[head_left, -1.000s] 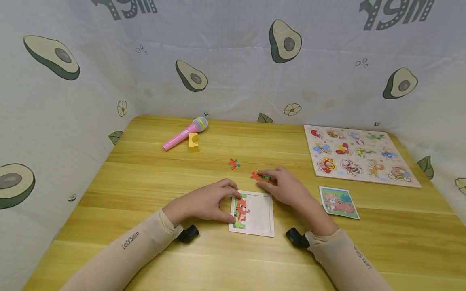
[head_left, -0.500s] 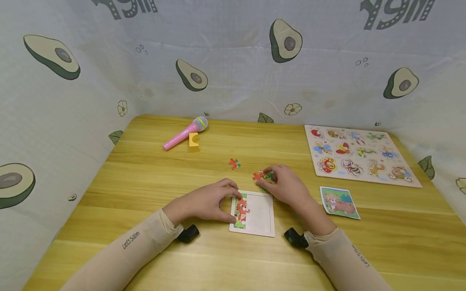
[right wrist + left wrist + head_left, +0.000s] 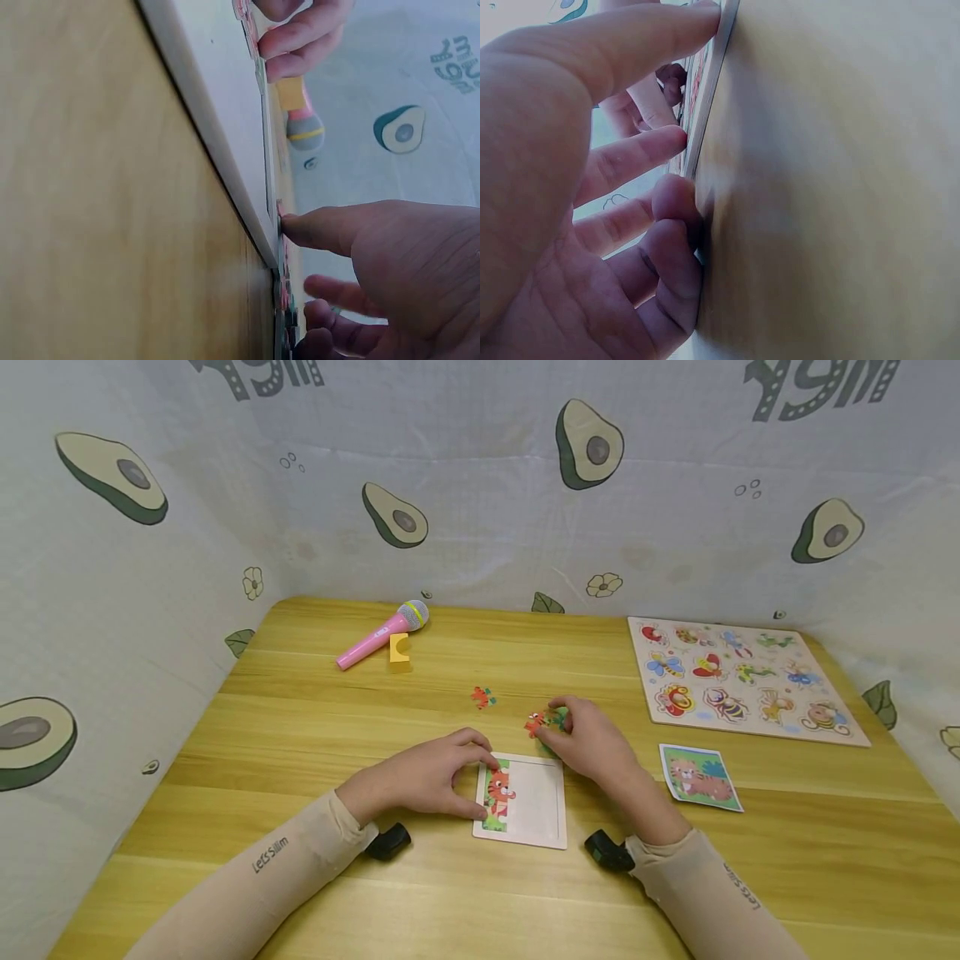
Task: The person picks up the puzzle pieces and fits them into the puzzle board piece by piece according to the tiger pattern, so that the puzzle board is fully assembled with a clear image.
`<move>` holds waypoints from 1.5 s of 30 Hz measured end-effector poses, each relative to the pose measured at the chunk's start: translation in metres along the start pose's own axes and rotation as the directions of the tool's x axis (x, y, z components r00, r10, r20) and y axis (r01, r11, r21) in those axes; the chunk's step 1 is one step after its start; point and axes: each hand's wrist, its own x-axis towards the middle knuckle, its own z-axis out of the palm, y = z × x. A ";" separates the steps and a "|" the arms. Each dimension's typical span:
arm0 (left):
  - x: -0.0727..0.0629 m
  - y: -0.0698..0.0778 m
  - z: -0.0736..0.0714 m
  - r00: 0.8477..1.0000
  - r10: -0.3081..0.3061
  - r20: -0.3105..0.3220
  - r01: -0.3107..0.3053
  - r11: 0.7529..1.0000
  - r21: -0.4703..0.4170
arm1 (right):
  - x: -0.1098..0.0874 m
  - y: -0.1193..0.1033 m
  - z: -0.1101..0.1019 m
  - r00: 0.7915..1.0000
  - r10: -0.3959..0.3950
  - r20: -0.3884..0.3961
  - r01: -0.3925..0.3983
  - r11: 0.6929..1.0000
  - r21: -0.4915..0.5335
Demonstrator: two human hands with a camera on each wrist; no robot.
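Note:
A square puzzle board (image 3: 535,802) lies on the table, with joined tiger-picture pieces (image 3: 497,789) along its left side. My left hand (image 3: 427,774) stays at that side, thumb and forefinger spread and touching the board and its pieces. Behind the board's top right corner, my right hand (image 3: 596,743) pinches a red and green puzzle piece (image 3: 536,724) between thumb and fingers, low over the table. Other green pieces beside it are partly hidden by the fingers. In the right wrist view the thumb (image 3: 319,227) is on a piece by the board's edge.
A loose red puzzle piece (image 3: 482,697) lies farther back. At the right are a tiger picture card (image 3: 701,778) and an insect peg board (image 3: 750,681). A pink toy microphone (image 3: 378,639) and a yellow block (image 3: 399,654) lie at the back left.
My right hand and the puzzle piece at its fingertips have shifted slightly to the right, showing more of the tiger's face. My left hand and the board hold still.

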 end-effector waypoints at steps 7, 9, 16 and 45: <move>0.000 0.000 0.000 1.000 -0.007 0.003 0.007 1.000 0.000 | 0.000 0.001 0.001 1.000 -0.010 -0.017 0.010 0.999 -0.032; 0.000 0.000 0.000 1.000 -0.006 0.002 0.006 1.000 -0.002 | 0.000 0.000 0.001 1.000 -0.015 -0.023 0.014 0.999 -0.041; 0.000 0.000 0.000 1.000 -0.007 0.000 0.007 1.000 -0.002 | -0.002 -0.002 0.003 0.999 0.010 -0.050 -0.011 1.000 -0.014; 0.001 0.001 0.000 1.000 -0.002 0.002 0.002 1.000 -0.006 | -0.005 0.001 -0.017 0.990 0.035 0.137 -0.084 0.926 0.368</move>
